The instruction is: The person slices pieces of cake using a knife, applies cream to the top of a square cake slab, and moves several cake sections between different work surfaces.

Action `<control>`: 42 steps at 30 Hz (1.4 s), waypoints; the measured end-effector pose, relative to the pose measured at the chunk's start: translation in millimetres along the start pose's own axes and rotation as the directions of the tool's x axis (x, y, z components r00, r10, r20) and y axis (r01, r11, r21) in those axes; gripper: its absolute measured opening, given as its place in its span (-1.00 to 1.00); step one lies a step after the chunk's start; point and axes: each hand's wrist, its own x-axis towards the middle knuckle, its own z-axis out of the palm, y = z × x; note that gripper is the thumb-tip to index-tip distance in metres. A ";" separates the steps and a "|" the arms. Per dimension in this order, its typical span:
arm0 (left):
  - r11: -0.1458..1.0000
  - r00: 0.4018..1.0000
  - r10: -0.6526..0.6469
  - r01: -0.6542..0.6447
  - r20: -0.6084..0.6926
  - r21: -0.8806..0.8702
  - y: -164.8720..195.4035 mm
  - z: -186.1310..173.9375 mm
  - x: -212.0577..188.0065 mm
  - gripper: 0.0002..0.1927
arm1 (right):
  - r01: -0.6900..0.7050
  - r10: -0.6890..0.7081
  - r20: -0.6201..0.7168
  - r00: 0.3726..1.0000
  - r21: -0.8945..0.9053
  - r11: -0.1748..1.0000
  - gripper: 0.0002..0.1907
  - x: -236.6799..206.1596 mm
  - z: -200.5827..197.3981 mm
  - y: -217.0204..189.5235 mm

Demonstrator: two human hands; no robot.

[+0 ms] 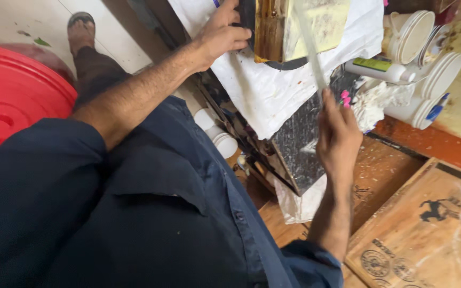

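Wooden block (294,26) on white cloth (262,90), left hand (221,36) clamped on its left edge, right hand (338,133) gripping a thin pale stick (309,42) leaning across the block face.

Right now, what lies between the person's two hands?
In the head view, crumpled white paper and a dark speckled board lie between the left hand and right hand.

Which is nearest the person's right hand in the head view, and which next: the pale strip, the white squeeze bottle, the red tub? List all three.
From the right hand:
1. Pale strip, held in that hand, running up the picture.
2. White squeeze bottle, lying just above and to the right.
3. Red tub, far across at the left edge.
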 end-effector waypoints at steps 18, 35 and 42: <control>0.993 0.976 0.099 -0.109 -0.196 -0.041 -8.2 11.5 21.9 -0.33 | 0.336 -0.271 0.200 0.941 -0.628 0.702 -0.57 59.0 -83.2 -0.2; 0.933 0.919 0.258 -0.156 -0.300 0.324 -12.9 19.0 28.4 -0.51 | 0.638 -0.160 0.619 0.769 -0.757 0.139 -0.73 155.2 -111.1 -126.5; 0.880 0.882 0.346 -0.187 -0.319 0.438 -22.0 28.8 21.0 -0.43 | 0.482 -0.396 0.477 0.785 -0.871 -0.095 -0.84 217.3 -95.5 -114.5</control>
